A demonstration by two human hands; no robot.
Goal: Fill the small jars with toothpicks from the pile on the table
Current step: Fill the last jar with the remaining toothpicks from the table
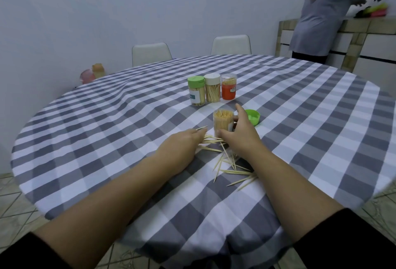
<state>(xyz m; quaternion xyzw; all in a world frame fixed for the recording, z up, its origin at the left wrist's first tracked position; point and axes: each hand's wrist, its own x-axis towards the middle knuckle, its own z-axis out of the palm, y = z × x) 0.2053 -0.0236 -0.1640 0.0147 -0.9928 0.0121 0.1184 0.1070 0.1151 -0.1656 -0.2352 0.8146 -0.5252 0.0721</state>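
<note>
- My right hand (240, 133) wraps the open jar (222, 121), full of toothpicks, upright on the table (107, 140).
- My left hand (182, 146) pinches a toothpick (201, 128) at the pile (227, 161), just before the jar.
- Green lid (254, 116) lies right of it; three capped jars (212, 90) behind.

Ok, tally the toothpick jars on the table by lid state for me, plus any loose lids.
Jars with lids on: 3 (green-lidded jar, white-lidded jar, clear-lidded orange jar)
Open jars: 1 (open jar, full of toothpicks, held by the right hand)
Loose lids: 1 (green lid)
Total: 5
</note>
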